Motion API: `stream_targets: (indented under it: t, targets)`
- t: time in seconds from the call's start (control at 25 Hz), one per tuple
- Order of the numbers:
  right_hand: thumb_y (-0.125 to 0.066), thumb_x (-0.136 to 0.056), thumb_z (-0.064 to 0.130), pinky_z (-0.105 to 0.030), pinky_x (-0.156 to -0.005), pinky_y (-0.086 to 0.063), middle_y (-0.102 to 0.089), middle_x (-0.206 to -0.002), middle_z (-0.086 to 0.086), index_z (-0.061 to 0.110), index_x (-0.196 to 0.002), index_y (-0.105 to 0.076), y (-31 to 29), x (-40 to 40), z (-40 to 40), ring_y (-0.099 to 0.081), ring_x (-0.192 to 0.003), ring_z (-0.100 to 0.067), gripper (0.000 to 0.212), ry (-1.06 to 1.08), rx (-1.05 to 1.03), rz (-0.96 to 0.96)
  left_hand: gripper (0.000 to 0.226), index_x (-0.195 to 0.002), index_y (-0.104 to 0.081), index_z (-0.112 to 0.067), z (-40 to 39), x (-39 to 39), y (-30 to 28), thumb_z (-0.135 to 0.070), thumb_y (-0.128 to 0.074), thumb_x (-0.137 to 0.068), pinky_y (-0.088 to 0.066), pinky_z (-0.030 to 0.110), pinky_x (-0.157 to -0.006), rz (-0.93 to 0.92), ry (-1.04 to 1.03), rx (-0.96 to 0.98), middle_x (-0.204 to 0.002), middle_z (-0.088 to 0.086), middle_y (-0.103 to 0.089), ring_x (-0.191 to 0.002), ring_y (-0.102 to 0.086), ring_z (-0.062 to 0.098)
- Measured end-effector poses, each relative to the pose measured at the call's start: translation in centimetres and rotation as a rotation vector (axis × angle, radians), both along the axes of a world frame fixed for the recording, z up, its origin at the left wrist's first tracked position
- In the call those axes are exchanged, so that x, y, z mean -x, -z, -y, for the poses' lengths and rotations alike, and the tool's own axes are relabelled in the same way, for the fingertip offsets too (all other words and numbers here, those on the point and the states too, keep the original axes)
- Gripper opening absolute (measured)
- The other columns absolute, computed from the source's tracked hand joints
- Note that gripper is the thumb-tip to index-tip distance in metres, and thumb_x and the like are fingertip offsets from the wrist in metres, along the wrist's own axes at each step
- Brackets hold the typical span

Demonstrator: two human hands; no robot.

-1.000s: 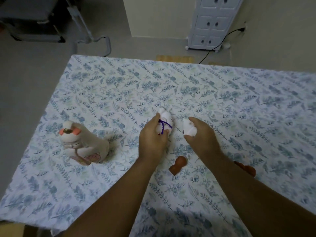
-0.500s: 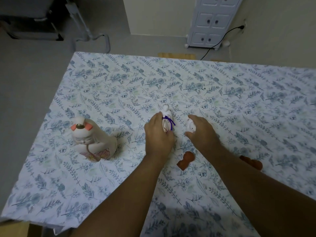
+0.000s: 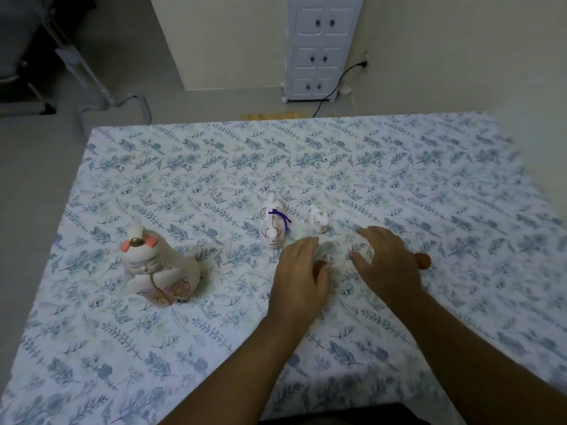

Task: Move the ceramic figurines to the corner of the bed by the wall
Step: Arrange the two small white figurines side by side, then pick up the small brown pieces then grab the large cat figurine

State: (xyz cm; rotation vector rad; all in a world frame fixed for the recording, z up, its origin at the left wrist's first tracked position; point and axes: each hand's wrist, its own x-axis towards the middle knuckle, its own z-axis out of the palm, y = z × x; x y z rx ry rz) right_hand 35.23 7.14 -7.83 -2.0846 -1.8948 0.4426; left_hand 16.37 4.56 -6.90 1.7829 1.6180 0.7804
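Two white ceramic figurines stand free on the floral bed sheet: one with a purple ribbon and a smaller cat-like one. A large pale doll figurine sits at the left. My left hand hovers, fingers extended, over a small brown figurine that peeks out beside the thumb. My right hand is spread open just left of another brown figurine, which it partly hides.
The bed's far edge faces a white drawer cabinet with a black cable against the wall. The wall runs along the bed's right side. A metal frame stands on the floor at the far left.
Both hands have let go of the two white figurines, which now stand on the sheet, and have drawn back toward the brown figurines. The camera has tilted up.
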Motion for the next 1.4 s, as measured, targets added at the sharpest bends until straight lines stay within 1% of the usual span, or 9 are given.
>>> stream_targets:
  t: [0.24, 0.4, 0.56, 0.68, 0.8, 1.04, 1.16, 1.28, 1.4]
  targets:
    - [-0.074, -0.087, 0.029, -0.043, -0.097, -0.049, -0.064, -0.130, -0.011, 0.013, -0.129, -0.065, 2.2, -8.7, 1.5, -0.055, -0.121, -0.031, 0.047, 0.109, 0.103, 0.051, 0.051, -0.142, -0.048, -0.010, -0.7, -3.8, 2.2, -0.029, -0.060, -0.096, -0.043, 0.035, -0.100, -0.179, -0.095, 0.332, -0.137, 0.010, -0.055, -0.127, -0.048, 0.027]
    - [-0.073, -0.090, 0.030, -0.047, -0.097, -0.048, -0.057, -0.131, -0.018, 0.010, -0.135, -0.059, 4.2, -12.6, 1.8, -0.051, -0.123, -0.036, 0.051, 0.172, 0.199, -0.040, 0.021, -0.114, -0.067, -0.009, -0.9, -5.5, 3.2, -0.013, -0.063, -0.095, -0.047, 0.030, -0.087, -0.279, -0.124, 0.343, -0.119, 0.011, -0.061, -0.113, -0.055, 0.026]
    - [-0.079, -0.086, 0.020, -0.040, -0.093, -0.049, -0.058, -0.118, -0.018, 0.008, -0.121, -0.067, 4.8, -13.5, 1.4, -0.056, -0.111, -0.033, 0.038, 0.147, 0.204, -0.218, 0.019, -0.106, -0.069, -0.013, -0.5, -5.5, 3.7, -0.006, -0.069, -0.089, -0.055, 0.039, -0.085, -0.190, -0.201, 0.356, -0.108, 0.006, -0.066, -0.100, -0.061, 0.023]
    - [-0.079, -0.085, 0.017, -0.025, -0.078, -0.049, -0.065, -0.104, -0.003, 0.018, -0.115, -0.067, 3.7, -11.3, 1.5, -0.064, -0.092, -0.019, 0.032, 0.055, 0.206, -0.375, 0.021, -0.103, -0.059, -0.022, 0.8, -5.1, 3.3, -0.015, -0.072, -0.088, -0.054, 0.032, -0.066, -0.087, -0.264, 0.331, -0.090, -0.005, -0.066, -0.080, -0.063, 0.014]
    - [-0.083, -0.082, 0.018, -0.015, -0.071, -0.050, -0.069, -0.100, 0.008, 0.031, -0.107, -0.067, 2.6, -7.0, 1.7, -0.066, -0.089, -0.005, 0.033, -0.026, 0.244, -0.549, 0.024, -0.096, -0.051, -0.032, 2.1, -3.8, 3.1, -0.018, -0.069, -0.088, -0.048, 0.024, -0.053, 0.021, -0.369, 0.293, -0.080, -0.012, -0.063, -0.073, -0.063, 0.007]
    - [-0.085, -0.078, 0.016, -0.003, -0.070, -0.049, -0.067, -0.105, 0.012, 0.040, -0.111, -0.068, 1.4, 1.5, 1.3, -0.066, -0.089, 0.006, 0.043, -0.106, 0.187, -0.633, 0.042, -0.118, -0.068, -0.024, 2.4, 0.0, 2.9, -0.015, -0.081, -0.079, -0.039, 0.007, -0.074, 0.049, -0.393, 0.192, -0.102, -0.009, -0.059, -0.089, -0.057, 0.007]
    - [-0.080, -0.079, 0.002, -0.013, -0.072, -0.058, -0.071, -0.093, 0.012, 0.039, -0.100, -0.062, 1.5, 3.2, 1.1, -0.071, -0.083, 0.007, 0.045, -0.074, 0.199, -0.621, 0.040, -0.111, -0.071, -0.021, 1.6, 1.3, 3.0, -0.018, -0.086, -0.074, -0.037, 0.004, -0.073, 0.044, -0.393, 0.155, -0.100, -0.004, -0.054, -0.089, -0.055, 0.009]
    - [-0.071, -0.082, -0.009, -0.020, -0.080, -0.060, -0.074, -0.094, 0.005, 0.022, -0.102, -0.070, 1.8, 3.6, 0.8, -0.073, -0.086, -0.005, 0.037, -0.173, 0.181, -0.492, 0.035, -0.100, -0.070, -0.017, 1.1, 1.8, 3.7, -0.019, -0.089, -0.071, -0.048, 0.018, -0.076, 0.053, -0.361, 0.146, -0.097, -0.003, -0.051, -0.086, -0.056, 0.014]
    - [-0.075, -0.078, -0.010, -0.010, -0.086, -0.050, -0.070, -0.100, -0.007, 0.008, -0.108, -0.074, 2.2, 4.1, 0.5, -0.066, -0.091, -0.014, 0.035, -0.317, 0.091, -0.367, 0.033, -0.089, -0.067, -0.013, 1.5, 1.8, 4.5, -0.022, -0.090, -0.067, -0.049, 0.025, -0.075, 0.025, -0.284, 0.210, -0.098, -0.001, -0.055, -0.086, -0.055, 0.015]
